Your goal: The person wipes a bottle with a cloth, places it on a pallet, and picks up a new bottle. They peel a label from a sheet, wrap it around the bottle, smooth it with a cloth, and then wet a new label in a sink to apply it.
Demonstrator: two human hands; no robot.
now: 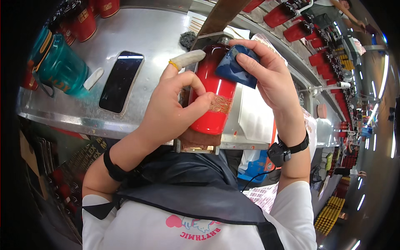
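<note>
A glossy red bottle, dark towards its neck [210, 120], lies before me on a brown-padded holder [200, 139], its neck pointing away. A gold patterned band [221, 104] runs across its lower part. My left hand [178, 100] is at the bottle's left side, thumb and index fingertip pinched together at the band's left end; whether a thin film is between them I cannot tell. A white cloth finger cover [187, 59] sits on one finger, touching the bottle. My right hand [265, 68] holds a blue flexible scraper [237, 68] between thumb and fingers, against the bottle's upper right side.
On the metal table [156, 28] lie a smartphone [122, 82], a teal bottle [62, 64], a loose white finger cover [93, 78] and dark steel wool [187, 39]. White sheets [256, 115] lie at the right. Beyond, red bottles [281, 14] line a conveyor; people stand further off.
</note>
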